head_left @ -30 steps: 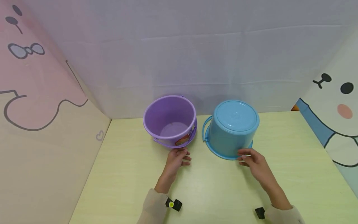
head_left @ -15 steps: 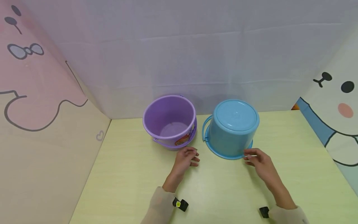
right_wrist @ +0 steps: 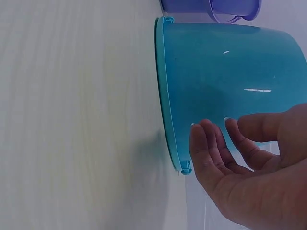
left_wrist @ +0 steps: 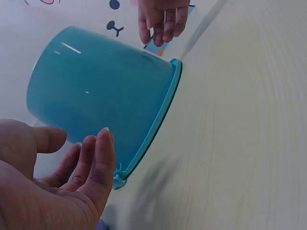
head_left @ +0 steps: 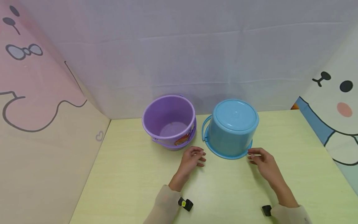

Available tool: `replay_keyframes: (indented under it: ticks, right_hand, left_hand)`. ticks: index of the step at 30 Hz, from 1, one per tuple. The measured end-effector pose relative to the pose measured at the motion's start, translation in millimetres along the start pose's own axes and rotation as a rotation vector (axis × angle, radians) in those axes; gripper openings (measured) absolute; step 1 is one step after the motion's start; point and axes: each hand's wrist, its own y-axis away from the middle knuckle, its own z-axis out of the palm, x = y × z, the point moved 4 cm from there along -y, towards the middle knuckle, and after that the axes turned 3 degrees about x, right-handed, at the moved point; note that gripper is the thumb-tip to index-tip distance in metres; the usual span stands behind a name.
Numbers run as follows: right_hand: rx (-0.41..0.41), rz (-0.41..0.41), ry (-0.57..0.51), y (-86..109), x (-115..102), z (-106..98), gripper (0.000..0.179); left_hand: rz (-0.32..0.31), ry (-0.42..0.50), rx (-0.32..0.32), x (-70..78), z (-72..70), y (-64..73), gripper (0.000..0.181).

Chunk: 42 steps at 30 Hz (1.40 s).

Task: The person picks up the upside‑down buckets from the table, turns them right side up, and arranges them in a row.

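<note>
A blue bucket [head_left: 232, 137] stands upside down on the table, its base facing up and its handle [head_left: 205, 128] at the left of the rim. Left of it a purple bucket [head_left: 169, 118] sits upright, and its inside shows no contents. My left hand [head_left: 189, 161] hovers in front of the gap between the buckets, fingers loosely bent and holding nothing. By the right front of the blue bucket's rim is my right hand [head_left: 264, 163], also holding nothing; whether its fingertips touch the rim cannot be told. Both wrist views show the blue bucket [left_wrist: 100, 96] beyond relaxed fingers.
The pale wooden table [head_left: 134, 177] meets a white cloth backdrop [head_left: 179, 56] just behind the buckets. Panels with cartoon drawings stand at the left [head_left: 47, 124] and right [head_left: 332, 121]. Black wrist cameras [head_left: 185, 204] are worn at the sleeves.
My left hand has moved right, from the front of the purple bucket toward the blue one. The right hand has shifted slightly right along the blue rim. Both buckets stay in place.
</note>
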Motion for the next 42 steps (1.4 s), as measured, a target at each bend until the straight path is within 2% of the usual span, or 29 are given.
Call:
replay_keyframes:
  ticks: [10,16,22,27,30,33,39,42]
  right_hand:
    - [0.003,0.009,0.08,-1.8,0.2,-4.8,0.028]
    - [0.002,0.016,0.18,-4.6,2.6,-6.7,0.029]
    - [0.003,-0.046,0.299,-7.4,6.1,-9.1,0.028]
    - [-0.006,-0.072,0.347,-7.1,4.4,-9.6,0.03]
    - [-0.025,-0.071,0.373,-6.6,4.6,-8.3,0.033]
    - [-0.059,-0.084,0.396,-5.7,5.1,-6.3,0.036]
    - [-0.159,-0.152,0.428,-4.8,2.8,-0.9,0.046]
    - [-0.192,-0.193,0.456,-5.8,2.3,2.5,0.049]
  left_hand:
    - [-0.005,-0.019,-0.005,2.3,11.8,-1.1,0.023]
    - [0.0,-0.015,-0.007,0.9,16.7,-0.9,0.018]
    - [0.03,-0.013,-0.013,1.4,23.4,-2.9,0.018]
    - [0.065,-0.054,-0.013,2.6,28.6,-5.0,0.018]
    - [0.092,-0.112,-0.017,3.1,30.5,-6.4,0.019]
    - [0.136,-0.208,-0.023,5.2,30.9,-6.2,0.022]
    - [0.231,-0.485,-0.02,7.1,32.8,-4.2,0.028]
    - [0.315,-0.642,-0.035,7.7,36.2,-3.4,0.032]
